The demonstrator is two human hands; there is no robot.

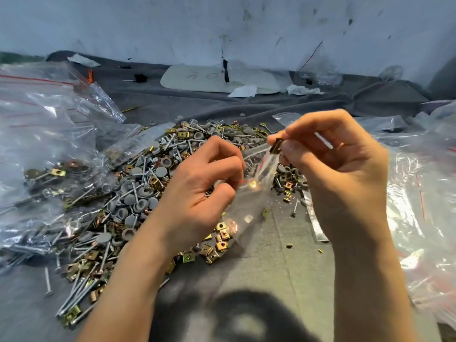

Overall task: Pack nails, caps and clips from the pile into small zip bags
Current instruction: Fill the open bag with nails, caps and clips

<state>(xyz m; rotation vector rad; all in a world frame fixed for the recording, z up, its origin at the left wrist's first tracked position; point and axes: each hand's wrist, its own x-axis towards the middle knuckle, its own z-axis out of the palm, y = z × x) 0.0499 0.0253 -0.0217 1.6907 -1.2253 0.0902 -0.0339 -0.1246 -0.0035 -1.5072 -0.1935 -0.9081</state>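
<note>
Grey cloth spread below a stained white wall carries a loose pile of nails, grey caps and brass clips, with filled bags heaped on the left and a stack of empty bags on the right. Above the pile's near edge a person holds a small zip bag in the air. The left hand, fingers curled, grips the bag's mouth by its red zip line, while the right hand pinches a single brass clip between thumb and forefinger at the bag's upper lip. Whether the right fingers also hold that lip cannot be told, nor whether the clips seen through the film lie inside the bag or on the cloth beneath. The clip appears ready to be dropped in. The thin film looks slack and only narrowly parted, so the clip's edge could snag on the lip and fall back into the pile, or the mouth could fold shut if the left grip loosens.
</note>
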